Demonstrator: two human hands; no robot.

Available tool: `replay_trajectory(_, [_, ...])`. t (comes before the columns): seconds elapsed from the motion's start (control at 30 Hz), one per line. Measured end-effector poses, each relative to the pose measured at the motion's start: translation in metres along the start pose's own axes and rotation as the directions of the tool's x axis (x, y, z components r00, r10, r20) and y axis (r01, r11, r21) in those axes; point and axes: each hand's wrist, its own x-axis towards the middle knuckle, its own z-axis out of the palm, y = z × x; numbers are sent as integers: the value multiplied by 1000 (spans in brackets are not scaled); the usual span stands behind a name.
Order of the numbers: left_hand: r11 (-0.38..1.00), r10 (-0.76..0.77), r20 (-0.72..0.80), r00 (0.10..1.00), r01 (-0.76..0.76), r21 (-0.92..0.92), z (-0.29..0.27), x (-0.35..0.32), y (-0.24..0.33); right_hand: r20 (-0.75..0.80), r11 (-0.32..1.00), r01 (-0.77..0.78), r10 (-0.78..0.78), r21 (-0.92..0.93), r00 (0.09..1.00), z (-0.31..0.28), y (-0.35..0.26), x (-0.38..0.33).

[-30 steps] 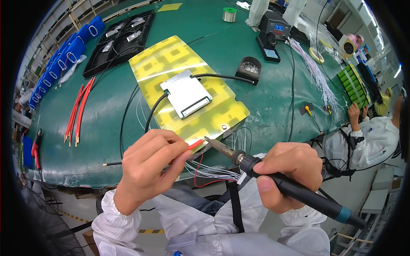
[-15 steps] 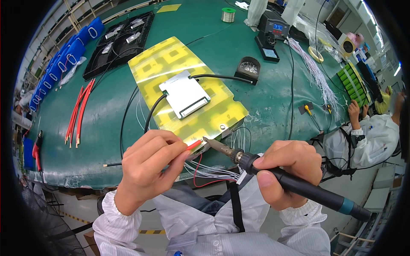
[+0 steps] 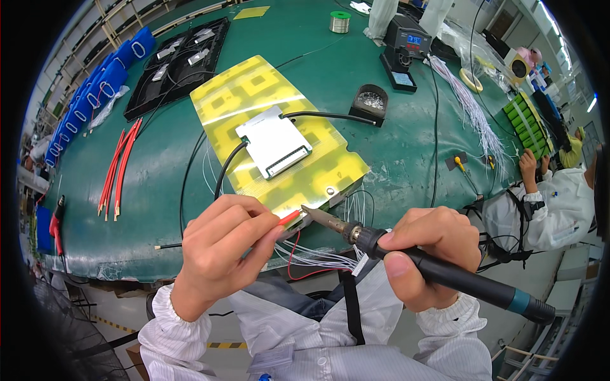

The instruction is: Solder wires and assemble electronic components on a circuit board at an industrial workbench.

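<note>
My left hand (image 3: 225,254) is closed on a short red wire (image 3: 290,218), its end at the near edge of a yellow-covered battery pack (image 3: 330,143). In my right hand (image 3: 432,257) is a black soldering iron (image 3: 457,279), gripped by its handle. The iron's tip meets the end of the red wire at the pack's edge. A flat silver circuit board module (image 3: 273,141) with two black cables lies on the yellow sheet. White thin wires (image 3: 324,256) and a thin red one hang from the pack's near side.
A soldering station (image 3: 405,41), a solder spool (image 3: 339,23) and a black solder box (image 3: 368,105) stand beyond the pack. Red wires (image 3: 119,168) and a black tray (image 3: 178,66) lie left. White wires (image 3: 467,92) lie right, near another person (image 3: 546,213).
Almost nothing differs. My right hand and the soldering iron have shifted very slightly, with the tip still at the red wire's end.
</note>
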Motion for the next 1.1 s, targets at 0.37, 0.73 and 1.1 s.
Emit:
replay_trajectory(0.37, [999, 21, 18, 1000, -21, 24, 1, 1, -1, -136, 961, -229, 250, 153, 959, 2, -2, -3])
replay_trajectory(0.73, [991, 117, 71, 991, -122, 63, -2, 5, -4, -174, 939, -272, 310, 209, 935, 3, 4, -16])
replay_trajectory(1.1, [986, 133, 78, 988, -140, 92, -4, 8, -2, -196, 986, -114, 137, 121, 971, 5, 6, -13])
